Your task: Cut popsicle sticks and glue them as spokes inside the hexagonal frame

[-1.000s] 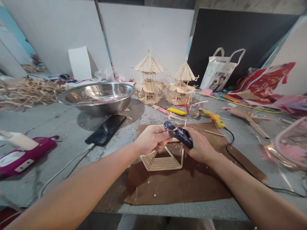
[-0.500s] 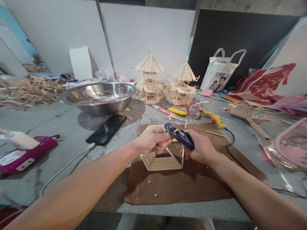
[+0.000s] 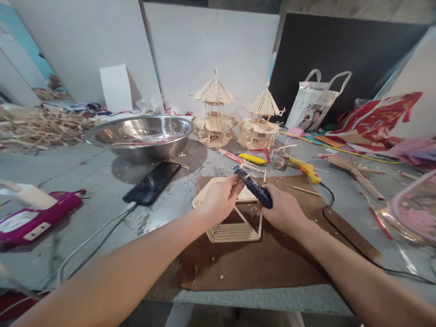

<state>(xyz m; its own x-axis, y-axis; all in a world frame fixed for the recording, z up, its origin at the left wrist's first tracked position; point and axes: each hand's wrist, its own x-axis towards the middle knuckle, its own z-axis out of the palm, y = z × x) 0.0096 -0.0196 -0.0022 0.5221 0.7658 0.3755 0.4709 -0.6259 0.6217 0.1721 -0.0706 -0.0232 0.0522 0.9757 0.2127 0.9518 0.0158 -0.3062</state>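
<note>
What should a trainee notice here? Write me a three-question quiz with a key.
1. True or false: the right hand holds the blue tool.
2. How many stick pavilions stand beyond the mat?
3. Fill in: a black ____ lies just in front of the metal bowl.

Key: 1. True. 2. Two. 3. Phone.

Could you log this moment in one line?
Right hand: holds blue tool; left hand: at tool's far end; stick frame: below, on brown sheet; glue gun: to the right
</note>
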